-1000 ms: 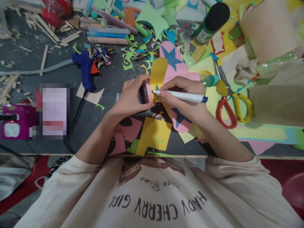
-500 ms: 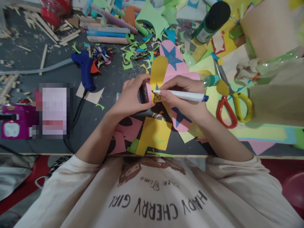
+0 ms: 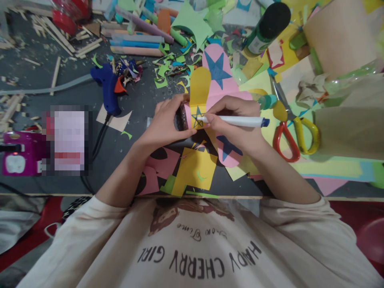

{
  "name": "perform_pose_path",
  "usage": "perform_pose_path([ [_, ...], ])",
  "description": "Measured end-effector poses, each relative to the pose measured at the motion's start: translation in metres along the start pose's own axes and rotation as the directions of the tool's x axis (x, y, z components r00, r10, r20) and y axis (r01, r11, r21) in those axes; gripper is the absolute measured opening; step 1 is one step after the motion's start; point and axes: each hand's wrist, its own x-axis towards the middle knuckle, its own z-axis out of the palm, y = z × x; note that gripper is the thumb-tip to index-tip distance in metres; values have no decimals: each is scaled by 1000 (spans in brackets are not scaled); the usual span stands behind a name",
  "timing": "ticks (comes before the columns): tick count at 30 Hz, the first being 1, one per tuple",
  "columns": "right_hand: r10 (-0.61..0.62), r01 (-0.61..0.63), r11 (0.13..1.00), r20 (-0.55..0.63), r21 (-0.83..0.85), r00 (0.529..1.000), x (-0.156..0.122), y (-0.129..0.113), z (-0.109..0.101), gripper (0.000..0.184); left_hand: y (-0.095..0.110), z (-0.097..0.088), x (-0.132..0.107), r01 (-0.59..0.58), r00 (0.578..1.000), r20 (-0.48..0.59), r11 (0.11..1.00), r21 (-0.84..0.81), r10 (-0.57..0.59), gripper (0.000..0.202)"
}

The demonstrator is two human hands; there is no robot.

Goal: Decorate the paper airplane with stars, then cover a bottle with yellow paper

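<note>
My right hand [image 3: 232, 120] grips a white marker with a blue cap [image 3: 240, 121], its tip resting on a small star drawn on a yellow paper strip [image 3: 198, 96]. That strip is part of a paper craft with pink petals bearing blue stars [image 3: 216, 68]. My left hand [image 3: 166, 122] is closed on the craft's left side, pinching the strip and a dark object under it that I cannot make out. Another pink petal with a blue star [image 3: 227, 150] lies under my right wrist.
A blue glue gun [image 3: 108, 86] lies to the left with its cord. Red-and-yellow scissors [image 3: 292, 128] lie to the right. A green bottle with a black cap [image 3: 267, 26], coloured paper rolls [image 3: 138, 44], wooden sticks and paper scraps crowd the dark table [image 3: 36, 68].
The marker tip has shifted slightly right along the star, whose outline now reads clearly. The top pink petal stands a little more upright. My left hand has stayed put.
</note>
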Motion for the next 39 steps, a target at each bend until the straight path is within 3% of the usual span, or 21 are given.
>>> perform_pose_path([
  [4, -13, 13, 1000, -65, 13, 998, 0, -2, 1, 24, 2, -1, 0, 17, 1000, -10, 1000, -19, -17, 72],
  [8, -1, 2, 1000, -33, 19, 999, -1, -1, 3, 17, 3, -1, 0, 17, 1000, -8, 1000, -16, -17, 73],
  [19, 25, -25, 1000, -20, 19, 999, 1, -2, 0, 28, 2, 0, 0, 19, 1000, -16, 1000, -1, -19, 75],
  [24, 3, 0, 999, -83, 36, 997, 1, -3, 2, 24, 3, -1, 1, 21, 1000, -9, 1000, -3, -21, 72],
  [39, 19, -15, 999, -77, 51, 997, 1, -3, 2, 28, 2, -1, 1, 15, 1000, -8, 1000, -9, -16, 73],
])
